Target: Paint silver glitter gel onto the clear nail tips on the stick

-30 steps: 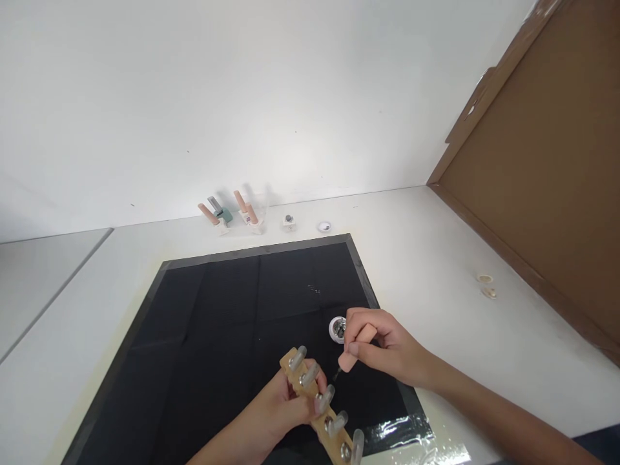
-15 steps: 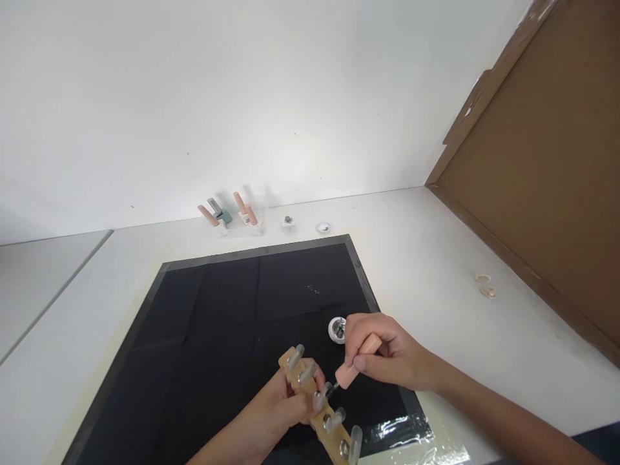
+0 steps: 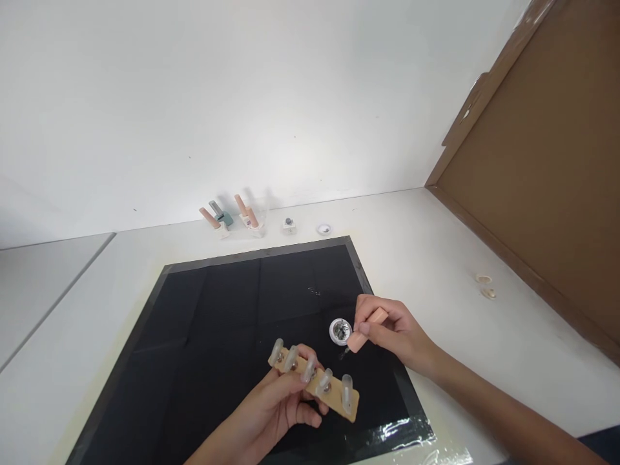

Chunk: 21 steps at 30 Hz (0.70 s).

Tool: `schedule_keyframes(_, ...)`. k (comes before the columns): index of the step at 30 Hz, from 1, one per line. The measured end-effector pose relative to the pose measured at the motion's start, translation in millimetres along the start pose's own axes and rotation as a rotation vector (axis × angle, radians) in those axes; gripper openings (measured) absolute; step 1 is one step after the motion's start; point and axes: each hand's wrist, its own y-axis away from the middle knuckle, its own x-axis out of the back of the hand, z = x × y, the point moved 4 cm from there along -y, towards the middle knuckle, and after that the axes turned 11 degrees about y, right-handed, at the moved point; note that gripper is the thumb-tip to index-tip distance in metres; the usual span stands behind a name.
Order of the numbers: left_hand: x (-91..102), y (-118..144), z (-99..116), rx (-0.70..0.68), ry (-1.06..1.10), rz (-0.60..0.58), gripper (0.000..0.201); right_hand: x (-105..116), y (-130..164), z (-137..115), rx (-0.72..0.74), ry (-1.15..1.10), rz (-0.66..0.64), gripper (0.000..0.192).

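Over the mat (image 3: 223, 336), the strip (image 3: 336, 398) is being gripped by the left hand (image 3: 281, 395), the brush (image 3: 368, 329) by the right hand (image 3: 398, 329).
Beside the pot (image 3: 331, 332), a spill is being risked with any knock!

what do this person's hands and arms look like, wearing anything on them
The left hand and right hand are both bare: no gloves or rings can be seen. The visible stretches of the forearms show no sleeves, watch, bracelet or clear markings.

No legible text, bottle marking (image 3: 247, 221) seemingly too small
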Motion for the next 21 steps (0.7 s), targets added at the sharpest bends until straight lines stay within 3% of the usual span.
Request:
schedule_keyframes(10, -14.0, 7, 8, -0.131, -0.156, 0.006, 0.034, 6, -2, 6, -0.032, -0.083, 0.046, 0.02)
schedule_keyframes(16, -7.1, 7, 4, -0.126, -0.15, 0.065, 0.04, 8, -2, 11, -0.072, -0.114, 0.078, 0.018)
schedule_keyframes(21, -4.0, 7, 2, -0.119, -0.065, 0.069, 0.036, 12, -2, 4, -0.084, 0.024, 0.153, 0.017)
